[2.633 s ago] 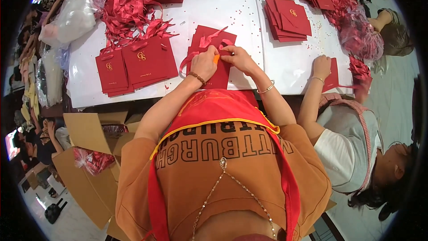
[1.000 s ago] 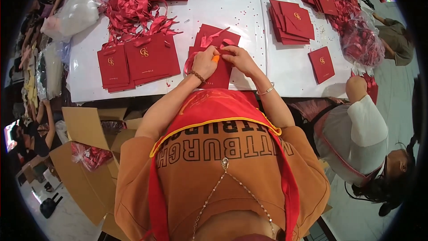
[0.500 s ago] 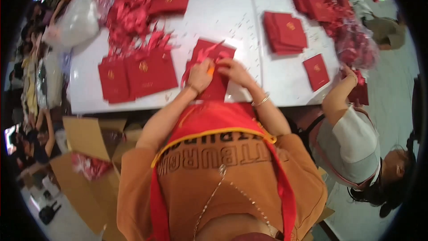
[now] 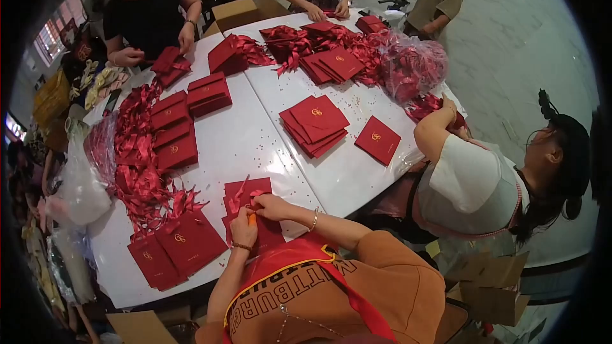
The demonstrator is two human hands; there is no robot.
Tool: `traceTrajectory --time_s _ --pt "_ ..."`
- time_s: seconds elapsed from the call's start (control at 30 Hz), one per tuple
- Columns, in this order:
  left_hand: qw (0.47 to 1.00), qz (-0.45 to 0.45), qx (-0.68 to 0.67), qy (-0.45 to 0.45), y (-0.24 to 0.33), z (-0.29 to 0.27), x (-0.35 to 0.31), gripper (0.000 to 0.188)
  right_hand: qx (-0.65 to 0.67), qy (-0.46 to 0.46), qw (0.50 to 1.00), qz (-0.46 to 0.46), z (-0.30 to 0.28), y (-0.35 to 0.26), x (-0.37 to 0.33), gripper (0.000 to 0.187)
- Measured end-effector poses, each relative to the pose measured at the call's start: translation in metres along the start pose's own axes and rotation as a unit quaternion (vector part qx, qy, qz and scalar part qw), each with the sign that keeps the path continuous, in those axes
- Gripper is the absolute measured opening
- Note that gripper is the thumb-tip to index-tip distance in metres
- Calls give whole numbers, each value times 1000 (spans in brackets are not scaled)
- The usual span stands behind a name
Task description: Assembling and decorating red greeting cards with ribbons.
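The white table (image 4: 239,129) spread under and ahead of both your hands. A co-worker in a white sleeve (image 4: 464,159) was well to the right of your right hand. A long ribbon heap (image 4: 137,153) lay ahead and to the left of your left hand, and a clear bag of red ribbon (image 4: 417,67) lay far off, ahead and right of your right hand. Two overlapping stacks (image 4: 191,245) of red packets lay near your left hand, on its left; another red stack (image 4: 313,125) sat ahead and right of your right hand. The overlapping red pieces (image 4: 269,230) lay directly beneath your hands. Your left hand (image 4: 244,228) was curled narrow over them; your right hand (image 4: 271,207) had its fingertips drawn in close beside it. I could not tell whether either pinched the loose ribbon (image 4: 237,199) at their tips. A small orange piece (image 4: 252,220) showed against your left hand.
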State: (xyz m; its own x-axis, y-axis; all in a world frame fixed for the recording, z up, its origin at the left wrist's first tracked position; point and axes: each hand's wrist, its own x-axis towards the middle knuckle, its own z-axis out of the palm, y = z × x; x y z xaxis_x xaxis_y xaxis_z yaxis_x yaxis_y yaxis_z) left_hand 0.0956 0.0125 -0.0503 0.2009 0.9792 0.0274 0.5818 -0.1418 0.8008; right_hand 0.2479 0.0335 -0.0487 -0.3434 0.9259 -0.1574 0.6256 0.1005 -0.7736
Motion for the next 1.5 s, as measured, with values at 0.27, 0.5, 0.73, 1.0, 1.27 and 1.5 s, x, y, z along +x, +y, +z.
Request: traceTrajectory --time_s 0.27,0.5,0.73,1.0,1.27,1.5 --pt "999 -32 -12 31 -2 -6 -5 11 -21 -57 998 26 -1 -16 9 22" --pt "999 -5 42 19 -1 -3 -5 12 25 -18 999 -37 12 8 12 26" --pt "997 -54 55 13 7 -9 -10 18 33 -42 998 20 3 -9 9 27" --pt "997 -52 57 16 2 -4 -14 18 13 -26 1000 0 2 -17 4 25" --pt "998 -35 39 40 -1 4 -14 16 18 19 999 -37 14 -4 2 21" --pt "993 -105 -38 28 5 -2 -14 33 16 0 999 -30 3 -21 -5 24"
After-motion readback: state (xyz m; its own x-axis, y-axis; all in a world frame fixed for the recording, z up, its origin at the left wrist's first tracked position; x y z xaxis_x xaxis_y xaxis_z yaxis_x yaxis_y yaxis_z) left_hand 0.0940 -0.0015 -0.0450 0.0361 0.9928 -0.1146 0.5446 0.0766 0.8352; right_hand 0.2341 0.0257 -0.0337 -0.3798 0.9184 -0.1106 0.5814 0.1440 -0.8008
